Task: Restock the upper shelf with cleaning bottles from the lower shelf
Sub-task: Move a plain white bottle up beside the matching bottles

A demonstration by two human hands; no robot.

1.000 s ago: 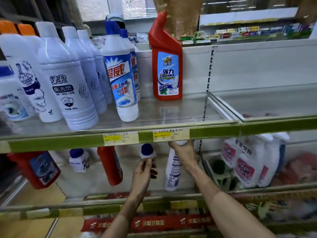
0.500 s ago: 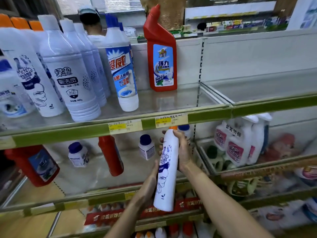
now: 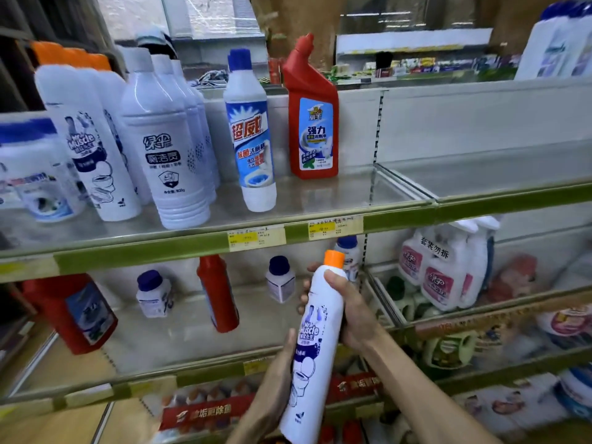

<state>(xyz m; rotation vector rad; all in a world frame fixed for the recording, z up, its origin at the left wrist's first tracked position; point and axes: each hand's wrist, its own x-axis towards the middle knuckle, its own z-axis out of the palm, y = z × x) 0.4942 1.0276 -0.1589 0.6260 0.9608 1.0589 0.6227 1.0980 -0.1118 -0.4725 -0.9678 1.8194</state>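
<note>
Your right hand [image 3: 352, 312] wraps thumb and fingers round the shoulder of the orange-capped Mr Muscle bottle [image 3: 309, 357] while your left hand [image 3: 272, 395] cups its lower body, holding it tilted before the lower shelf [image 3: 160, 350], below the upper shelf [image 3: 144, 251].

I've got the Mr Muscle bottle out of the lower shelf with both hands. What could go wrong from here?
1. The tall white orange-capped bottle, gripped by the right hand and left hand, has its cap seemingly just below the green upper-shelf rail; lifting straight up may knock it.
2. Matching orange-capped white bottles stand far left beside close-packed plain white bottles; squeezing in could topple one.
</note>
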